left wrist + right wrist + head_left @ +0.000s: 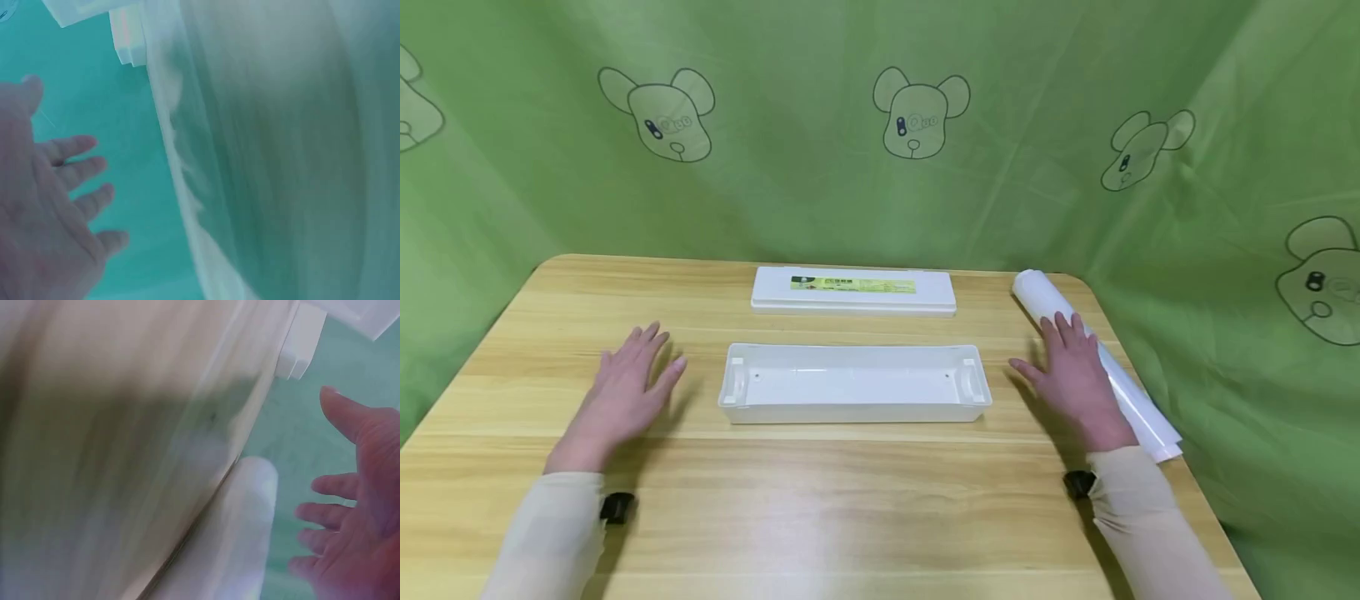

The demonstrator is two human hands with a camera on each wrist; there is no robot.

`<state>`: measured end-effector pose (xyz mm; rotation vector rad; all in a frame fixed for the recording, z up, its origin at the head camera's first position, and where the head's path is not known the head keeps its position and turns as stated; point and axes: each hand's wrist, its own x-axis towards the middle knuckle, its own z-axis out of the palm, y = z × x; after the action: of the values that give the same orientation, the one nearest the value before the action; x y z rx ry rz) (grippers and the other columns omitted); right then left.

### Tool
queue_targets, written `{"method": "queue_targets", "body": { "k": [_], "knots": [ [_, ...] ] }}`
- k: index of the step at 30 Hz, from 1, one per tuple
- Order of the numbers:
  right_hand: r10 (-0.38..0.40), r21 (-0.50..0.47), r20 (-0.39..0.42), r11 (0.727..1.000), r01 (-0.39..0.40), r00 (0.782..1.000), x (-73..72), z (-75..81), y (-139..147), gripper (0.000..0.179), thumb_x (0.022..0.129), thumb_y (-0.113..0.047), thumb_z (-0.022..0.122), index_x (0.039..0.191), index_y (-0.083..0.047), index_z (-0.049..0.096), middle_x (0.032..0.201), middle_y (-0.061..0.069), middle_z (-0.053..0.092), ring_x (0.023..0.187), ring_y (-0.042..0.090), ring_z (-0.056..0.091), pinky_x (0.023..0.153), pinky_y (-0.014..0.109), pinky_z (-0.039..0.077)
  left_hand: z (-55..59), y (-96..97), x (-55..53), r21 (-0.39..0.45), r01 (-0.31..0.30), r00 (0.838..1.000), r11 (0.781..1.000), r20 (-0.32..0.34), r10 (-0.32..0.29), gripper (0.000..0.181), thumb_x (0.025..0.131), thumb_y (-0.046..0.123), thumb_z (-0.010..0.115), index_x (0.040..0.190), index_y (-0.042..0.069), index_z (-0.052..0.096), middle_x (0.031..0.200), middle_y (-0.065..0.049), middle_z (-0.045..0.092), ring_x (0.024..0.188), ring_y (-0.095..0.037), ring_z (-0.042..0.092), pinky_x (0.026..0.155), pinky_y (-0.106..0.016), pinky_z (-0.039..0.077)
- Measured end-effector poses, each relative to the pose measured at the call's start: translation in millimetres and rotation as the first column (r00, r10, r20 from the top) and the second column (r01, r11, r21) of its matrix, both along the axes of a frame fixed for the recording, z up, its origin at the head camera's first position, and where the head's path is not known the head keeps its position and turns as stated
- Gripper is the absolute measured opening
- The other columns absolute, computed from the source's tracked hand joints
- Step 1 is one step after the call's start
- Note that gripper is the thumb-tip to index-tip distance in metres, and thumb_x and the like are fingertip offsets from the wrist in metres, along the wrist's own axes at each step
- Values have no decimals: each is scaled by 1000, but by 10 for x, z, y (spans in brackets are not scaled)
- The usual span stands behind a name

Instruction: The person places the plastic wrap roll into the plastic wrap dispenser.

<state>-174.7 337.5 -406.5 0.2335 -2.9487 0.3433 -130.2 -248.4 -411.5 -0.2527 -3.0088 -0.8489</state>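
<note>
An uncovered long white plastic box (856,413) lies crosswise on the table between the hands, with a notched holder inside each end. Behind it is its long white lid (850,305), bearing a green and yellow label. The left hand (625,392) hovers left of the box, fingers spread, holding nothing; its palm shows in the left wrist view. On the other side the right hand (1072,379) hovers, fingers spread, overlapping a white roll of plastic film (1138,408) in the head view. That roll lies slantwise near the table's right edge, and its rounded end also shows in the right wrist view.
A light wooden table (850,508) with rounded far corners carries everything. Close behind and along the right side hangs a green curtain (820,200) printed with bear heads. Each wrist wears a black strap piece (617,507) below the cream sleeve.
</note>
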Motion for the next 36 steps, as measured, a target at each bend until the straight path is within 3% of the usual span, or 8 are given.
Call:
{"method": "queue_targets", "body": {
  "k": [2,4,10,18,23,28,32,36],
  "knots": [
    [10,-17,-14,1000,-10,1000,-26,-4,57,85,94,-44,64,147,12,27,150,38,21,142,50,7,116,60,-1,1,17,-5,121,20,999,992,23,-23,69,105,45,37,154,-1,23,160,-22,11,144,-46,7,112,-68,3],
    [7,-20,-8,1000,-7,1000,-41,-4,109,87,92,-42,67,147,12,26,150,37,21,143,49,8,116,60,3,-6,42,-7,234,41,998,971,45,-52,67,105,42,42,155,3,21,160,-22,14,142,-49,13,111,-69,11],
    [-41,-26,49,999,42,998,-54,2,221,94,89,-40,72,149,11,21,152,36,17,143,49,6,114,63,8,-87,150,-17,495,122,980,860,77,-184,69,100,21,59,154,2,22,157,-24,22,141,-44,23,113,-55,24],
    [-74,-1,14,997,74,997,-57,-5,303,98,84,-33,78,144,19,20,144,44,21,133,61,18,109,70,16,-166,266,-51,662,188,941,726,92,-327,91,86,7,74,155,0,14,160,-20,14,145,-37,14,114,-29,21],
    [-112,35,-22,993,112,994,-52,0,354,98,79,-30,82,137,25,24,135,48,29,122,63,29,95,75,29,-233,350,-100,707,190,926,681,102,-363,104,79,4,80,156,2,10,162,-17,10,146,-34,12,114,-23,20],
    [-195,53,43,980,193,980,-16,16,391,100,81,-31,80,135,28,19,125,51,31,112,63,34,89,74,34,-252,405,-119,713,175,920,679,127,-371,110,76,5,83,156,2,8,162,-18,8,146,-35,12,114,-25,20],
    [-253,51,95,967,250,963,12,33,406,100,85,-34,75,134,30,16,122,53,31,109,64,37,88,74,36,-235,405,-121,685,157,918,711,165,-362,109,76,10,85,156,2,10,161,-17,11,146,-33,13,116,-33,17],
    [-287,49,124,958,283,950,3,31,434,97,89,-34,71,136,28,15,114,51,37,98,63,44,75,72,43,-225,396,-127,666,150,913,731,191,-360,107,77,11,84,155,0,12,160,-19,16,146,-34,16,117,-41,15]
  ]
}}
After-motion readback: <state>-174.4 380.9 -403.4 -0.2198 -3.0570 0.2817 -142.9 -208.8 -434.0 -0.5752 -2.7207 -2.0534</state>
